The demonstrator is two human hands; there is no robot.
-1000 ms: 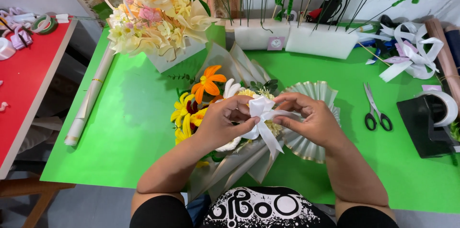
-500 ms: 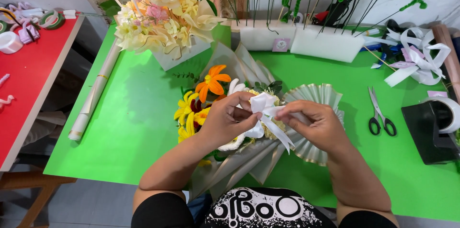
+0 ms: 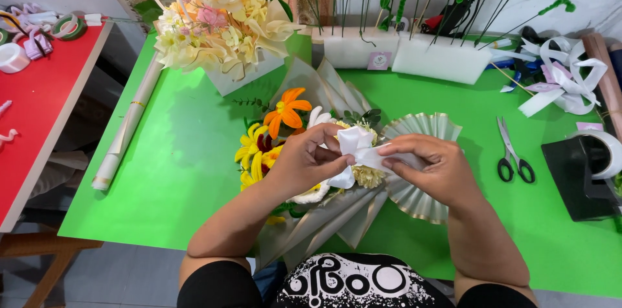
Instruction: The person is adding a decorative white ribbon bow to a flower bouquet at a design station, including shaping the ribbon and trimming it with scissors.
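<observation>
A bouquet [image 3: 285, 123] of orange, yellow and white flowers lies on the green table [image 3: 188, 152], wrapped in pleated translucent paper [image 3: 421, 133]. Above its middle I hold a white ribbon bow [image 3: 358, 146]. My left hand [image 3: 304, 162] pinches the bow's left loop and knot. My right hand [image 3: 431, 165] pinches the ribbon's right end. Both hands hover just over the wrapping, close together.
Black-handled scissors [image 3: 512, 156] lie to the right, beside a black tape dispenser [image 3: 586, 169]. A pale flower arrangement in a white box [image 3: 220, 23] stands at the back left, a paper roll [image 3: 126, 126] beside it. White foam blocks [image 3: 421, 55] with stems and loose white ribbons [image 3: 564, 81] line the back. A red table [image 3: 39, 107] stands left.
My hands have shifted slightly while working the white ribbon; the bow sits a little more to the left and the right hand has drawn its end out sideways.
</observation>
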